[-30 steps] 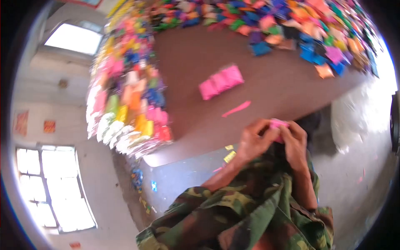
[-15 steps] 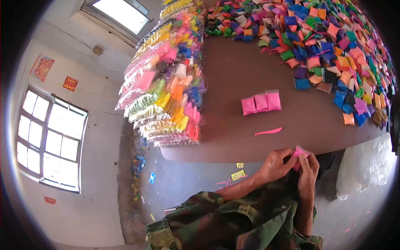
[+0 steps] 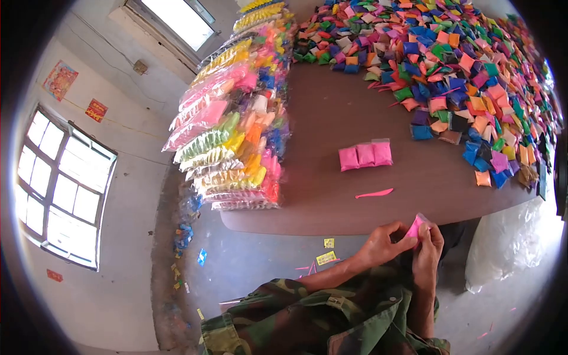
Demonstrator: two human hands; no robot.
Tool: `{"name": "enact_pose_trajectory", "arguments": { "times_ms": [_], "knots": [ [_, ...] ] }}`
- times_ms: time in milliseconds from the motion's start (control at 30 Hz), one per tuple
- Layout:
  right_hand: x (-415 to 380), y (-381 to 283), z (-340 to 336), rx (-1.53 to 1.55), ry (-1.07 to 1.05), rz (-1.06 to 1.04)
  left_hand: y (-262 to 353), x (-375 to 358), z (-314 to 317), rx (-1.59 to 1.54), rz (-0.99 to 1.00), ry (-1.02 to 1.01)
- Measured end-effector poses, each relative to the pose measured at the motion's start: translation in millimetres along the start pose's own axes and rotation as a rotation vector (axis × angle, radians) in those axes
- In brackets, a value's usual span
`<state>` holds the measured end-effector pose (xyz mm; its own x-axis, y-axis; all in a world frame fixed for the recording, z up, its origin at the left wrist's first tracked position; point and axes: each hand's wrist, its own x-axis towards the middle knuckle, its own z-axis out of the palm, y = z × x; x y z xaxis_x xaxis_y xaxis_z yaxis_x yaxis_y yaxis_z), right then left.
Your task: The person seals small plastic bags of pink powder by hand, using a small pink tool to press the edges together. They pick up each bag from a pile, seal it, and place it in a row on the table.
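A small pink packet [image 3: 417, 226] is pinched between my two hands just off the table's front edge. My left hand [image 3: 383, 244] grips its left side with thumb and bent fingers. On the right side, my right hand [image 3: 428, 246] has its fingers closed on the same packet. Beyond them on the brown table [image 3: 331, 112] lies a pink plastic knife-shaped stick [image 3: 374, 193]. Farther back, three pink packets [image 3: 365, 155] lie side by side in a row.
Stacked clear bags of colourful packets [image 3: 231, 130] line the table's left side. A large heap of small coloured packets [image 3: 455, 77] covers the back right. A clear plastic bag [image 3: 503, 242] hangs beside the table at right. Scraps [image 3: 326, 258] lie on the floor.
The view has shifted slightly. Both hands still hold the pink packet, which is now tilted differently, with more of its pink side showing above the fingers.
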<state>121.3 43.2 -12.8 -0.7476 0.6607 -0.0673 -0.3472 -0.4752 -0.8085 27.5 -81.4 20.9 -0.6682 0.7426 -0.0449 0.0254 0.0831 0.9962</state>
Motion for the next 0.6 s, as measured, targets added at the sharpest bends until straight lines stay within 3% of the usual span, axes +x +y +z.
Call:
{"name": "enact_pose_trajectory", "arguments": {
  "times_ms": [67, 233, 467, 567, 600],
  "knots": [
    [0, 2, 0, -0.016, 0.024, -0.048, 14, -5, -2, -0.084, -0.117, -0.030],
    [-11, -3, 20, -0.060, 0.091, -0.075, -11, -6, -8, 0.048, 0.048, 0.006],
    [-18, -20, 20, -0.113, -0.021, 0.135, -1, -10, -22, 0.153, 0.099, -0.016],
    [-17, -11, 8, -0.119, -0.070, 0.090, 10, -12, -30, 0.101, -0.136, -0.117],
    [-17, -9, 8, -0.100, -0.055, 0.071, 14, -13, -28, 0.054, -0.117, -0.101]
  ]
}}
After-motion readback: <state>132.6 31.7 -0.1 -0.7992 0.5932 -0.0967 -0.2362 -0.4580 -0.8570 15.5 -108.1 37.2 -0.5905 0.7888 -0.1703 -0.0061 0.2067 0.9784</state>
